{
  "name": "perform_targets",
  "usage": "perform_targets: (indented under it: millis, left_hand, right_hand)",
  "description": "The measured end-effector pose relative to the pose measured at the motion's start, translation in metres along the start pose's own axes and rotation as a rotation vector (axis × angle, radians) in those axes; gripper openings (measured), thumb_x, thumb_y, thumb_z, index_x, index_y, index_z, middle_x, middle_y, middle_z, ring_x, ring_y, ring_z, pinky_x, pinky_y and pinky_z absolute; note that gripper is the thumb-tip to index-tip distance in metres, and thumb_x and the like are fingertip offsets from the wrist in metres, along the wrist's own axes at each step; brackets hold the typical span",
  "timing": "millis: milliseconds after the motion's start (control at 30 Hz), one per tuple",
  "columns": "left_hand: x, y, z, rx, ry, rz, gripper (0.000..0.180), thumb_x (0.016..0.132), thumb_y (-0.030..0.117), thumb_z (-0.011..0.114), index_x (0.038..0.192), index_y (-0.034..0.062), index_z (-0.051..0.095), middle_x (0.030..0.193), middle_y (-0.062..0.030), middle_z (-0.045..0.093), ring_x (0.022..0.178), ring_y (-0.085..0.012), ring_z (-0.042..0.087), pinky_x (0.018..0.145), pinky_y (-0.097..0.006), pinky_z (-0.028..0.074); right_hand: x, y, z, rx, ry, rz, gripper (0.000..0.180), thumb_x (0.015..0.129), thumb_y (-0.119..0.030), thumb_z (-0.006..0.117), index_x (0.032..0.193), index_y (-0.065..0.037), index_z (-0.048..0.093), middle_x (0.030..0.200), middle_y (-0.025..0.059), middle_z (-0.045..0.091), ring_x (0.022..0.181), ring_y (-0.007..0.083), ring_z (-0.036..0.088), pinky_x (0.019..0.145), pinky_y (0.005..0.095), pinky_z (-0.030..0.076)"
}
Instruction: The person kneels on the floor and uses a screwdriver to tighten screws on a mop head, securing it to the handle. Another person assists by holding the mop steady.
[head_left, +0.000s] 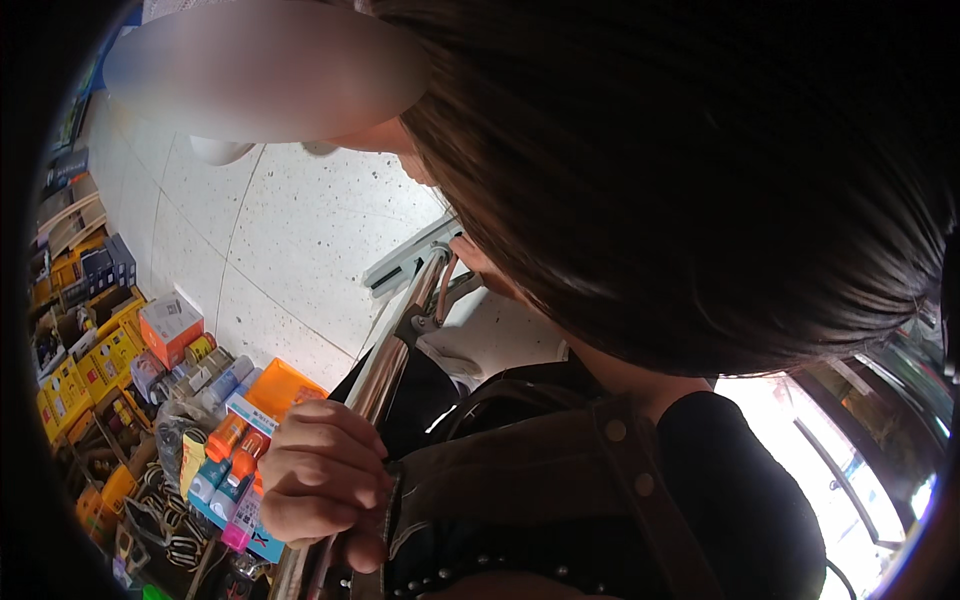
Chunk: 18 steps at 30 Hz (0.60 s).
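A person's head of dark hair (680, 180) and their torso in a black top and brown overalls (540, 490) fill most of the view, very close to me. One hand of that person (325, 480) is closed around a long shiny metal tube (375, 385) that slants up to a grey-white head piece (410, 262). Fingers of their other hand (472, 262) touch the tube's upper end. I cannot make out my own left hand or right hand anywhere.
A speckled white tiled floor (280, 230) lies beyond. On the left, goods are laid out low down: yellow boxes (95, 365), an orange box (170, 325), tubes with orange caps (232, 450) and an orange tray (282, 388). Bright glass (850, 480) shows at lower right.
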<state>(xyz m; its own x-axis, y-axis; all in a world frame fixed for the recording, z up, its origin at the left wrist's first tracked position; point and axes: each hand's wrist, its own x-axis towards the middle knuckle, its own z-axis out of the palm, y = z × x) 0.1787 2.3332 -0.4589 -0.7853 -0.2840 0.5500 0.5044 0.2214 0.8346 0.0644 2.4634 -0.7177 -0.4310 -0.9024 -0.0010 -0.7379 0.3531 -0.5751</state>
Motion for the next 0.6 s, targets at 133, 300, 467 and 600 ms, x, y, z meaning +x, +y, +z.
perform_targets:
  millis: [133, 300, 467, 600]
  left_hand:
    - [0.0, -0.002, 0.0, 0.006, -0.005, -0.003, 0.039, 0.086, 0.042, 0.07, 0.088, 0.0112, 0.047, 0.061, 0.0021, 0.055, 0.045, -0.0108, 0.052, 0.045, -0.026, 0.044]
    - [0.001, -0.002, -0.002, -0.005, -0.018, 0.008, 0.038, 0.086, 0.041, 0.07, 0.09, 0.01, 0.048, 0.063, 0.0003, 0.058, 0.046, -0.0123, 0.055, 0.046, -0.027, 0.047]
    - [0.003, -0.002, -0.002, -0.005, -0.019, -0.007, 0.038, 0.086, 0.04, 0.071, 0.089, 0.0095, 0.049, 0.063, -0.0002, 0.057, 0.046, -0.0124, 0.055, 0.046, -0.027, 0.048]
    - [0.001, -0.005, 0.001, 0.003, 0.002, 0.003, 0.039, 0.086, 0.042, 0.07, 0.087, 0.0108, 0.047, 0.06, 0.0016, 0.055, 0.045, -0.011, 0.052, 0.046, -0.026, 0.045]
  right_hand:
    - [0.0, 0.001, -0.003, -0.003, -0.022, 0.004, 0.012, 0.08, -0.001, 0.053, 0.09, -0.007, 0.055, 0.085, 0.0101, 0.059, 0.083, 0.0289, 0.063, 0.073, 0.0377, 0.05]
    - [0.001, 0.0, -0.009, -0.009, -0.052, -0.004, 0.012, 0.08, -0.001, 0.052, 0.09, -0.007, 0.055, 0.085, 0.0102, 0.059, 0.083, 0.029, 0.062, 0.074, 0.0378, 0.05]
    - [0.002, 0.001, -0.012, -0.011, -0.071, -0.002, 0.012, 0.08, 0.0, 0.052, 0.09, -0.006, 0.055, 0.086, 0.0104, 0.059, 0.083, 0.0291, 0.062, 0.074, 0.0379, 0.05]
    - [-0.001, 0.001, -0.016, -0.03, -0.085, -0.019, 0.013, 0.08, 0.0, 0.052, 0.09, -0.006, 0.055, 0.086, 0.0105, 0.06, 0.083, 0.0293, 0.062, 0.074, 0.0379, 0.05]
